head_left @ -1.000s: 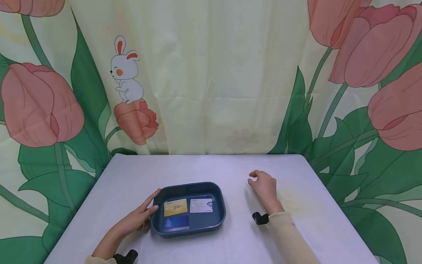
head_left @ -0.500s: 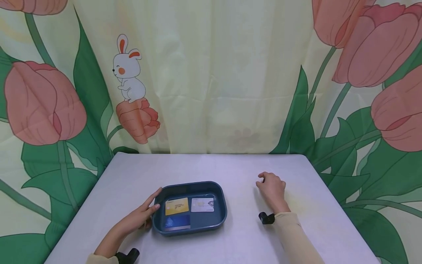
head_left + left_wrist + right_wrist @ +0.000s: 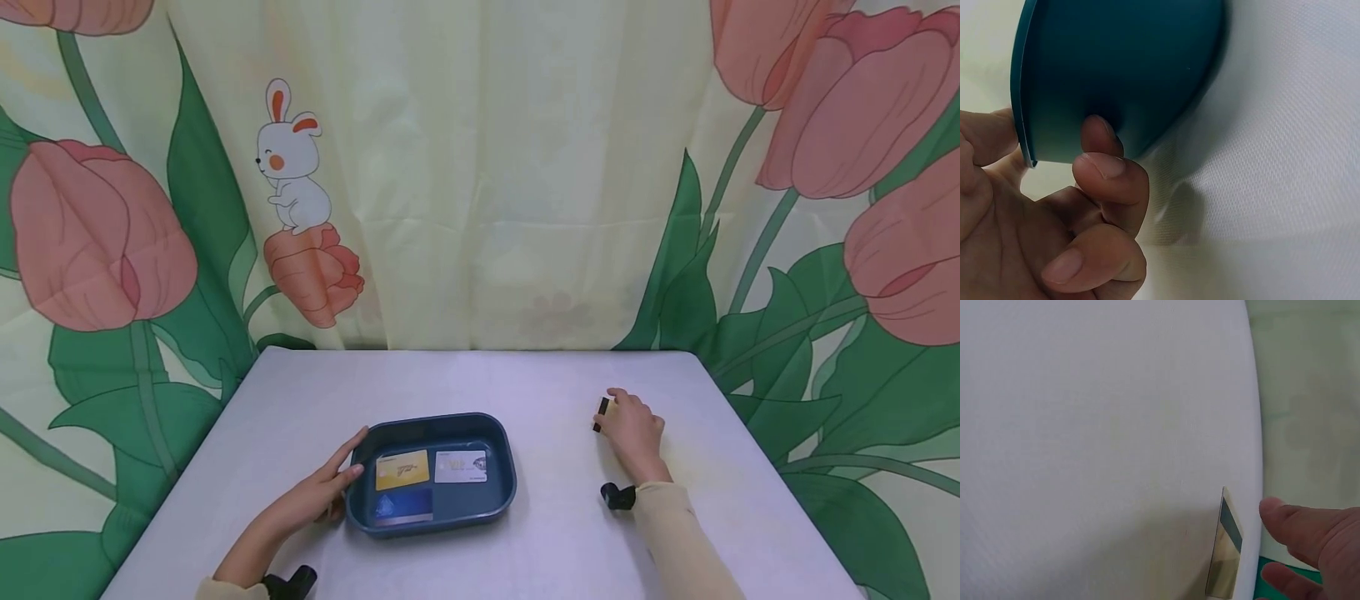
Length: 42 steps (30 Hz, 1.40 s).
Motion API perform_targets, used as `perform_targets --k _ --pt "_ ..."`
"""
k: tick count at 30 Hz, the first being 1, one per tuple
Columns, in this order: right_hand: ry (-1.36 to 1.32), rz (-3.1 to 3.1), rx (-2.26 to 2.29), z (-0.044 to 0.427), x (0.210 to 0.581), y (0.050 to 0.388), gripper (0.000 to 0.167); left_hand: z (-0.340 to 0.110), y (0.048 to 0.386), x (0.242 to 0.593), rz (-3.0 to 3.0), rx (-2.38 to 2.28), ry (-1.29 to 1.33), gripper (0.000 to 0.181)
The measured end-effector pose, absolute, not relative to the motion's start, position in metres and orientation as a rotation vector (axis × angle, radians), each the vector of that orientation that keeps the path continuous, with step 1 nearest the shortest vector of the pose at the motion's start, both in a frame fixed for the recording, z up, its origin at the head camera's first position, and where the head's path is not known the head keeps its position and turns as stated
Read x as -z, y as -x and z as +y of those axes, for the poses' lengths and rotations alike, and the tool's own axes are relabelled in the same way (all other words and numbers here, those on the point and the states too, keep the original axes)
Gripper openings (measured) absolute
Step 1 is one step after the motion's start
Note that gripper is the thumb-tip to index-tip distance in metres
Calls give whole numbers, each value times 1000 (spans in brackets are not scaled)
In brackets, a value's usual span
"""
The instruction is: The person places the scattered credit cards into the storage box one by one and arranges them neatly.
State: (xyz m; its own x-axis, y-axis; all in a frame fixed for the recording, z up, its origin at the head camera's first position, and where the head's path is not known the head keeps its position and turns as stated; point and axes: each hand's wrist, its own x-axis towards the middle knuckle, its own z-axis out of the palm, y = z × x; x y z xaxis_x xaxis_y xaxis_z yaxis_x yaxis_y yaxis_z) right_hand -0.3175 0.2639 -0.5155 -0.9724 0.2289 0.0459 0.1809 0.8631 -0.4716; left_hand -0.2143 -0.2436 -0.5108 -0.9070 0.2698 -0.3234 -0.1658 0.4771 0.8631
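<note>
My left hand [image 3: 307, 496] holds the left side of a dark blue rectangular tray [image 3: 431, 527]. Its thumb and index finger lie at the rim, and in the left wrist view a curled finger touches the outer wall [image 3: 1122, 69]. Inside the tray lie a yellow card [image 3: 402, 471], a white card [image 3: 461, 467] and a dark blue card [image 3: 404, 506]. To the right, my right hand [image 3: 636, 433] pinches a pale yellow card with a black stripe [image 3: 1224, 565], tilted on edge close to the tablecloth. Fingers partly cover this card in the head view.
A white cloth covers the table [image 3: 540, 533]. Behind it hangs a curtain [image 3: 480, 208] printed with tulips and a rabbit. A black wrist camera [image 3: 618, 497] sits on the right wrist, another black camera [image 3: 292, 583] on the left.
My right hand has moved to the right, away from the tray, and the black-striped card now shows at its fingertips. The left hand and tray hold still, apart from a slight shift of view.
</note>
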Motion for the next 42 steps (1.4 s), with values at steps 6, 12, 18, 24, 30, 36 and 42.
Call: perform_targets --k 6,12,18,24,30,36,42 --pt "256 -3003 -692 277 521 316 48 -242 213 511 2304 -1422 -90 65" --pt "237 -3072 -631 284 526 318 50 -242 212 511 2309 -1413 -81 65" --pt "251 -3131 -568 285 521 317 53 -242 213 511 2315 -1411 -69 64" --pt "307 -3194 -517 286 509 315 54 -241 213 511 2315 -1420 -79 65" --pt "368 -3242 -634 289 495 313 58 -241 213 510 2327 -1416 -72 65" --pt "418 -3237 -752 286 488 308 52 -242 213 510 2327 -1410 -66 65" --pt "471 -3299 -714 285 485 309 50 -242 214 513 2324 -1410 -53 64"
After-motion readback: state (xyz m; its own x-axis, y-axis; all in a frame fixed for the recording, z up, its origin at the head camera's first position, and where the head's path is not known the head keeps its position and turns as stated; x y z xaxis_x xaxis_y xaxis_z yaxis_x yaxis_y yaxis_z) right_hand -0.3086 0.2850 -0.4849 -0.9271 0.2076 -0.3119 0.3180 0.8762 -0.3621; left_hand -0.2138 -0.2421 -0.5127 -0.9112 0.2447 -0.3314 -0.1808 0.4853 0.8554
